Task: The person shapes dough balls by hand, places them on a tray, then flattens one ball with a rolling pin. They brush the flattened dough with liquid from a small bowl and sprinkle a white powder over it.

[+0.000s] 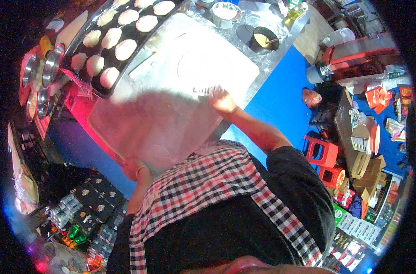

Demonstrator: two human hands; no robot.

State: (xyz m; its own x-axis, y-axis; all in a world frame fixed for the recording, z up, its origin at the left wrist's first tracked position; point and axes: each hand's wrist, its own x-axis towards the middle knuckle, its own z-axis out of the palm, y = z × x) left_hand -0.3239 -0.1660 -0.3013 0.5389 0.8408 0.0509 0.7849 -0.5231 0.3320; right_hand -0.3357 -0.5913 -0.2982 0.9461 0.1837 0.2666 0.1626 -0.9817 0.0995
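Note:
My right hand [222, 99] is on the near part of a glaring white board [242, 65], its fingers beside a small striped or slotted thing [202, 90]. Glare hides whether the fingers grip it. Down at the near left corner of the metal worktable [143, 137], my left hand [131, 170] touches or rests by the edge, partly hidden behind my forearm and apron. Left of the board lies a dark baking tray [107, 53] with rows of pale round dough pieces [125, 49]. A dark pot [263, 41] with yellow liquid and a utensil stands at the board's upper right.
A metal bowl of white powder [227, 15] and a bottle of yellow liquid [292, 15] stand at the far side. Steel bowls [53, 65] are at the left. Red plastic stools [321, 152] and cardboard boxes [369, 174] sit to the right.

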